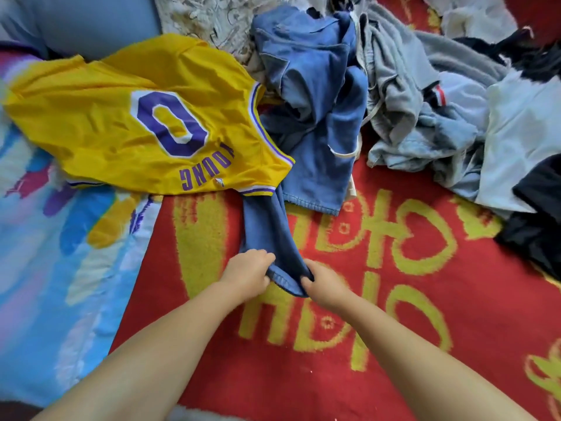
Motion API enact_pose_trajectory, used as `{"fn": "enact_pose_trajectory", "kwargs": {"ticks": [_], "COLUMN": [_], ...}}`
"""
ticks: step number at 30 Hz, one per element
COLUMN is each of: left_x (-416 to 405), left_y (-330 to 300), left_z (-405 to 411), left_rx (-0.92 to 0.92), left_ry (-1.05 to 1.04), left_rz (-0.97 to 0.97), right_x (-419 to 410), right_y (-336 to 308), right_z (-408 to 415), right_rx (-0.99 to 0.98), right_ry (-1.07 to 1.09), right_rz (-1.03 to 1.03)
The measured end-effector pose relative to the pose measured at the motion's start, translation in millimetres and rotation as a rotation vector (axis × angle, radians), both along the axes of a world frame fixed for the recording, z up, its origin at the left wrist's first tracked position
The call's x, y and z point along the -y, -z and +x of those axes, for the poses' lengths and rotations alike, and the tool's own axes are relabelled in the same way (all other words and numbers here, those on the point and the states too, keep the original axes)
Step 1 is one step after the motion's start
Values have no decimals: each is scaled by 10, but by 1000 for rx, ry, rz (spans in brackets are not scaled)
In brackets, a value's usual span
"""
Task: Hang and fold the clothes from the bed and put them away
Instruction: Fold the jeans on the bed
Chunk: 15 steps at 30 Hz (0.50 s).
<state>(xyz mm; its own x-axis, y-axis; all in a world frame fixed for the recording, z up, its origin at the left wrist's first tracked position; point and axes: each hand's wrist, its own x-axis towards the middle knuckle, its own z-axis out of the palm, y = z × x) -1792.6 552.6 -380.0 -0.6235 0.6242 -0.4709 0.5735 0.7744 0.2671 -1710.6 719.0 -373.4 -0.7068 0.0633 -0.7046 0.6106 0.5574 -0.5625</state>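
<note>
A crumpled blue denim garment [312, 95] lies at the middle of the bed, one long end stretched toward me. My left hand [247, 273] grips the left side of that end's hem. My right hand [323, 282] pinches the right side of the same hem. A yellow basketball jersey [100, 117] with a purple 0 lies flat to the left, its edge over the denim. A heap of grey, light blue, white and black clothes [440, 101] fills the right.
A red blanket with yellow lettering [379, 299] covers the bed under my arms. A multicoloured blue blanket [45, 268] lies along the left side. A pale blue pillow [91, 19] sits at the top left.
</note>
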Motion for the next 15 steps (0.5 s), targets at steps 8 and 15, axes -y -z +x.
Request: {"fn": "enact_pose_trajectory", "kwargs": {"ticks": [8,15], "left_x": [-169,-843], "left_y": [-1111,-2057], "left_z": [423,1131], "left_rx": [250,626], "left_ry": [-202,-257], "left_rz": [288,433], "right_x": [-280,-876], "right_y": [-1022,-1809], "right_z": [420,1087], "right_rx": [-121,-15], "right_ry": [162,292], "right_rz": [-13,-163]}}
